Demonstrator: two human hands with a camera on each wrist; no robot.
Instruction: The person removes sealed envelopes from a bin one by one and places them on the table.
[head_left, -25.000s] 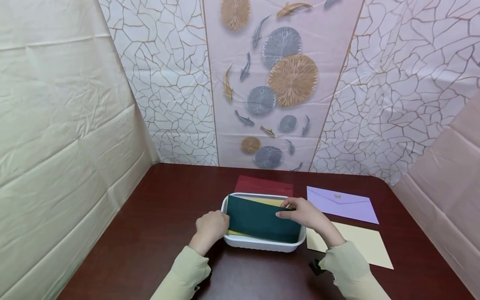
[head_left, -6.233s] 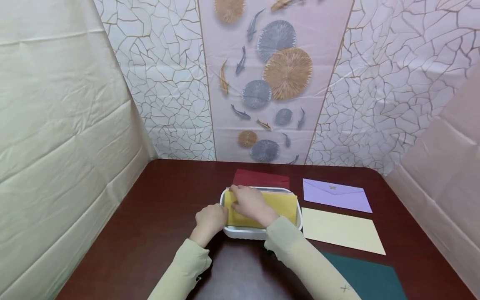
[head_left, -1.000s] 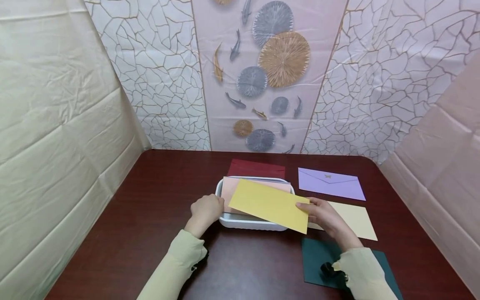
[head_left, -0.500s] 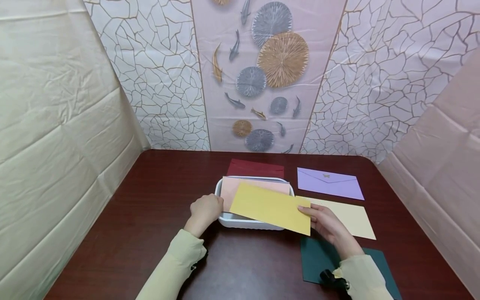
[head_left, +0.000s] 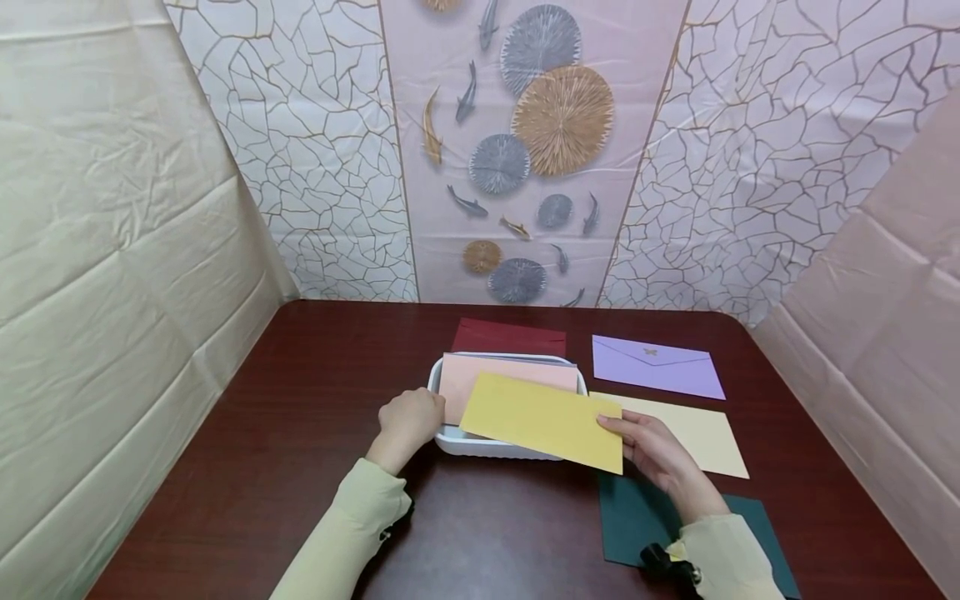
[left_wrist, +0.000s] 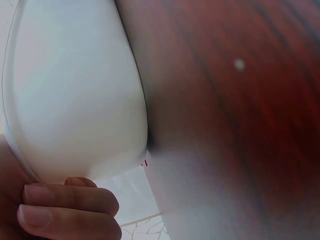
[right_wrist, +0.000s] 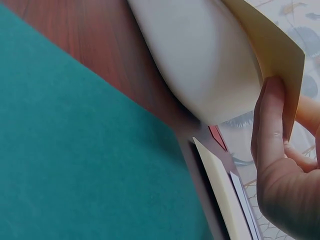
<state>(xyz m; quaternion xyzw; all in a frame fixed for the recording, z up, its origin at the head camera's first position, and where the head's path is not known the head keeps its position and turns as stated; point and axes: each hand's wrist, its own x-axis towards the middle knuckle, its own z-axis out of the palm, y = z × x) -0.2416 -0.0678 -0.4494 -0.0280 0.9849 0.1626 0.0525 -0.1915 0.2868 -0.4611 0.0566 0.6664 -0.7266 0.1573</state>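
My right hand (head_left: 651, 450) pinches the right end of a yellow envelope (head_left: 542, 419) and holds it in the air over the front right of a white tray (head_left: 480, 443). The wrist view shows its fingers (right_wrist: 270, 130) curled on the yellow envelope (right_wrist: 272, 47) beside the white tray (right_wrist: 200, 60). My left hand (head_left: 408, 421) grips the tray's left rim, its fingers (left_wrist: 65, 205) curled against the tray's wall (left_wrist: 70, 95). A pink envelope (head_left: 480, 375) lies in the tray.
On the dark wooden table (head_left: 315, 417) lie a dark red envelope (head_left: 508, 337) behind the tray, a lilac envelope (head_left: 656, 367) and a cream envelope (head_left: 701, 437) to the right, and a dark green envelope (head_left: 637, 517) at the front right. Curtain walls close in three sides.
The right hand has lifted the yellow envelope out of the tray, uncovering the pink one, and over the last second has carried it slightly right and toward me. The left hand has stayed put.
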